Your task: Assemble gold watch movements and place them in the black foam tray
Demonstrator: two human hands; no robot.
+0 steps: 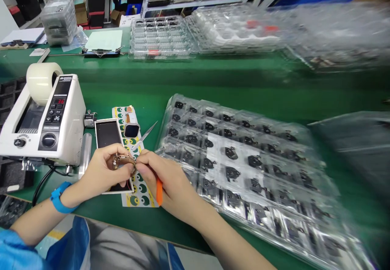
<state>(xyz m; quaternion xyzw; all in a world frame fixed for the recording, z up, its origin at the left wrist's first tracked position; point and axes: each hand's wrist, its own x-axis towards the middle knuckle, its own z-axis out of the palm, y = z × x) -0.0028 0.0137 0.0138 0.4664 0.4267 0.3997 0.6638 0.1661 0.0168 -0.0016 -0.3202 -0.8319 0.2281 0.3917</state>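
Observation:
My left hand (106, 170), with a blue wristband, is closed on a small brownish metal part (115, 162) that looks like a watch case; the fingers hide much of it. My right hand (164, 176) pinches at the right edge of that part. From under its palm sticks out an orange stick (159, 192), whose other end is hidden. Both hands are above a white-framed tray (96, 134) with a dark inside and a sticker sheet (140, 201) with green and yellow shapes. Just beyond the fingers, a pointed silver tool (148, 134) lies near a watch-like piece with a dark screen (131, 130).
At left stands a white tape dispenser (68, 111) with a tape roll (41, 83). Clear blister trays (243, 156) holding many black parts cover the right side. Along the back shelf are more clear trays (161, 38), a clipboard (103, 42) and stacked plastic boxes (59, 20).

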